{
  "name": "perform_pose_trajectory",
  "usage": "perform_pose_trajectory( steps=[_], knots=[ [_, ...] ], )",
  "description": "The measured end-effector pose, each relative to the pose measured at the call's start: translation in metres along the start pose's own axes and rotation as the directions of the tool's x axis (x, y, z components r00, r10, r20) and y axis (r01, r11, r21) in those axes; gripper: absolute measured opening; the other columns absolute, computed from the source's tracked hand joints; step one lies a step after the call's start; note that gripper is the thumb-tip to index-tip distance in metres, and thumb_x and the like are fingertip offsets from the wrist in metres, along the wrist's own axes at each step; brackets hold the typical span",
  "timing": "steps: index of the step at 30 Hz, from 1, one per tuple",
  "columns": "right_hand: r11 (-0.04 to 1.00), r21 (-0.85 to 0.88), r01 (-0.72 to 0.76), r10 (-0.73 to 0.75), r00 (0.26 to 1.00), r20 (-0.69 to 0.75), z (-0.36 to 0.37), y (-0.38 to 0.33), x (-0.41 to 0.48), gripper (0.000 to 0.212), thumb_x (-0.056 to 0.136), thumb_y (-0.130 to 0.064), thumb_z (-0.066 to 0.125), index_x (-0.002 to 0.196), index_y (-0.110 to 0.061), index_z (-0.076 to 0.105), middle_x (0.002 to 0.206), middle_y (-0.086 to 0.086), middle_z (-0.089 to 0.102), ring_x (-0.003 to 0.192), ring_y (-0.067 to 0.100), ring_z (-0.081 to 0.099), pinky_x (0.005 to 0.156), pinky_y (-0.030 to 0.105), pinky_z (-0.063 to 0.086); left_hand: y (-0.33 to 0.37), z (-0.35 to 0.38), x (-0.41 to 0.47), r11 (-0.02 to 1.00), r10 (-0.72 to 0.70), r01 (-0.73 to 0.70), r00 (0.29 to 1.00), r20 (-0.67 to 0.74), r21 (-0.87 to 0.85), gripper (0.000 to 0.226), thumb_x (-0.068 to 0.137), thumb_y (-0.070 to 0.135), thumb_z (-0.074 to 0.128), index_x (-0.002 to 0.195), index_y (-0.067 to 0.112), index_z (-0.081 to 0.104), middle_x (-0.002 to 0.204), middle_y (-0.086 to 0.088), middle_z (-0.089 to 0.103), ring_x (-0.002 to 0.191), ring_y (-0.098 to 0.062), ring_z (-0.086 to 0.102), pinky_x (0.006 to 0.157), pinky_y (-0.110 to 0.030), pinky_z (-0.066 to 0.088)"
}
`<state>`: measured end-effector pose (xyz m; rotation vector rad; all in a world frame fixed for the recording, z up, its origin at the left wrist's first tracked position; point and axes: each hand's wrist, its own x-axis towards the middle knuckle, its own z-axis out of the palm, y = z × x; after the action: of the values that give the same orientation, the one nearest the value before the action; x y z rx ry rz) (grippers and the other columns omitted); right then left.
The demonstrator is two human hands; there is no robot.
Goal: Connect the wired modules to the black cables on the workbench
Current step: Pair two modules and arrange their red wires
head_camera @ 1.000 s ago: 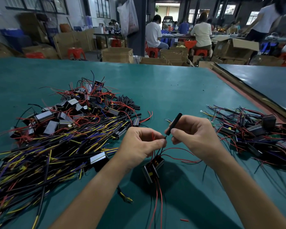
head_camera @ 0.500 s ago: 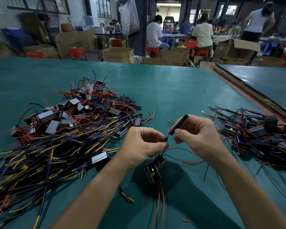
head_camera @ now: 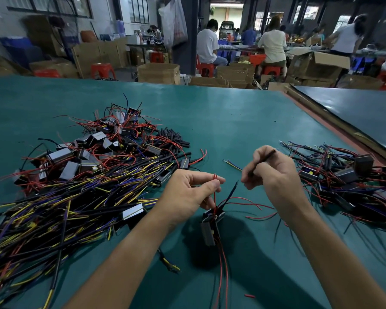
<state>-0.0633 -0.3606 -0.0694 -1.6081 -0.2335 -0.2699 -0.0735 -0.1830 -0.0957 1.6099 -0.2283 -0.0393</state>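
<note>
Bench edge: the teal workbench (head_camera: 232, 121) ends on the right at a red strip (head_camera: 328, 125) that runs diagonally away. Cardboard boxes (head_camera: 158, 73) stand beyond the far edge.
Open room: bare mat lies between the two heaps. It is widest beyond the hands, with a smaller patch between the forearms.
Left bound: a large heap (head_camera: 76, 186) of modules and yellow, purple and red wires. Its fringe lies just beside the left wrist.
Right bound: a smaller heap (head_camera: 343, 179) of wired modules, just beside the right hand.
Strays: a yellow-blue wire (head_camera: 233, 165) lies just beyond the hands. A red scrap (head_camera: 249, 295) lies near the front.
Left hand (head_camera: 188, 195): thumb and forefinger are clamped on a red wire (head_camera: 214, 181), whose tip pokes above them.
Right hand (head_camera: 270, 172): the fingers are curled round a black cable (head_camera: 263, 158), which slants up and to the right out of the fist.
Module (head_camera: 211, 228): a dark box with a paler side, at mid-bench below the left hand, hung on its red leads. Its black lead (head_camera: 232, 190) points up toward the right hand, and the tip stops short of it.
Mat contact: cannot tell.
</note>
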Motion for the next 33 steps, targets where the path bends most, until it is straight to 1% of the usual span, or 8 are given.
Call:
perform_pose_trajectory(
  steps=[6, 9, 12, 16, 20, 24, 30, 33],
  knots=[
    [1.000, 0.006, -0.026, 0.025, 0.994, 0.106, 0.000, -0.010, -0.007, 0.012, 0.053, -0.004, 0.033, 0.061, -0.012, 0.030, 0.047, 0.009, 0.033, 0.049, 0.017, 0.023, 0.044, 0.029, 0.019, 0.001, 0.002, -0.001, 1.000, -0.012, 0.012, 1.000, 0.001, 0.009, 0.017, 0.094, 0.004, 0.059, 0.096, 0.008, 0.075, 0.076, -0.004, 0.066, 0.049, -0.016, 0.055, 0.051, -0.024, 0.050],
    [0.997, 0.036, -0.069, 0.063, 0.986, 0.153, 0.000, -0.011, -0.007, 0.017, 0.068, -0.015, 0.038, 0.062, -0.016, 0.023, 0.052, 0.000, 0.017, 0.049, 0.012, 0.012, 0.045, 0.024, 0.011, 0.002, 0.002, -0.002, 1.000, 0.008, -0.008, 1.000, -0.011, -0.008, 0.014, 0.090, 0.003, 0.065, 0.093, 0.009, 0.076, 0.071, -0.006, 0.066, 0.048, -0.015, 0.054, 0.050, -0.023, 0.050],
    [0.999, -0.010, -0.052, 0.053, 0.988, 0.147, -0.001, -0.009, -0.005, 0.041, 0.088, -0.036, 0.036, 0.061, -0.007, 0.025, 0.056, 0.008, 0.014, 0.048, 0.016, 0.015, 0.044, 0.029, 0.014, 0.002, 0.001, -0.003, 0.999, 0.033, -0.033, 0.999, -0.013, -0.020, 0.013, 0.083, 0.000, 0.071, 0.086, 0.012, 0.076, 0.064, 0.000, 0.068, 0.046, -0.011, 0.054, 0.051, -0.021, 0.051],
    [0.995, -0.096, 0.010, 0.000, 0.995, 0.101, 0.000, -0.002, -0.003, 0.035, 0.103, -0.007, 0.038, 0.070, -0.001, 0.049, 0.053, 0.007, 0.040, 0.045, 0.016, 0.036, 0.043, 0.023, 0.032, 0.003, 0.003, -0.002, 0.998, 0.041, -0.041, 0.999, -0.012, -0.037, 0.013, 0.082, -0.001, 0.072, 0.084, 0.011, 0.076, 0.061, 0.002, 0.067, 0.045, -0.009, 0.053, 0.050, -0.020, 0.051],
    [0.962, -0.238, 0.134, -0.085, 0.975, 0.207, -0.004, 0.000, -0.004, 0.024, 0.093, 0.006, 0.052, 0.077, -0.006, 0.065, 0.051, -0.003, 0.033, 0.046, 0.008, 0.025, 0.043, 0.016, 0.023, 0.003, 0.004, -0.003, 0.999, 0.043, -0.043, 0.999, 0.000, -0.027, 0.014, 0.086, -0.001, 0.067, 0.083, 0.011, 0.074, 0.063, 0.003, 0.071, 0.045, -0.010, 0.054, 0.048, -0.022, 0.050],
    [0.951, -0.254, 0.179, -0.108, 0.956, 0.272, -0.004, -0.001, -0.008, 0.017, 0.085, 0.002, 0.068, 0.073, -0.010, 0.070, 0.048, -0.004, 0.024, 0.047, 0.012, 0.021, 0.045, 0.022, 0.021, 0.003, 0.004, -0.004, 0.998, 0.053, -0.050, 0.997, 0.055, -0.049, 0.016, 0.086, -0.005, 0.065, 0.086, 0.008, 0.075, 0.069, -0.002, 0.073, 0.046, -0.009, 0.054, 0.047, -0.021, 0.049],
    [0.947, -0.248, 0.202, -0.132, 0.953, 0.273, -0.006, -0.003, -0.009, 0.018, 0.080, -0.028, 0.071, 0.069, -0.013, 0.071, 0.049, 0.000, 0.027, 0.048, 0.014, 0.023, 0.045, 0.022, 0.020, 0.004, 0.005, -0.005, 0.995, 0.095, -0.096, 0.991, 0.095, 0.011, 0.020, 0.089, -0.005, 0.061, 0.086, 0.009, 0.074, 0.063, 0.001, 0.066, 0.046, -0.012, 0.051, 0.050, -0.023, 0.049],
    [0.941, -0.276, 0.198, -0.120, 0.954, 0.276, -0.004, 0.000, -0.009, 0.018, 0.080, -0.020, 0.079, 0.068, -0.013, 0.069, 0.047, -0.005, 0.025, 0.046, 0.013, 0.022, 0.044, 0.023, 0.020, 0.004, 0.006, -0.005, 0.990, 0.124, -0.130, 0.988, 0.095, 0.054, 0.019, 0.088, -0.003, 0.062, 0.082, 0.010, 0.073, 0.055, 0.004, 0.062, 0.045, -0.012, 0.050, 0.050, -0.026, 0.045]
  ],
)
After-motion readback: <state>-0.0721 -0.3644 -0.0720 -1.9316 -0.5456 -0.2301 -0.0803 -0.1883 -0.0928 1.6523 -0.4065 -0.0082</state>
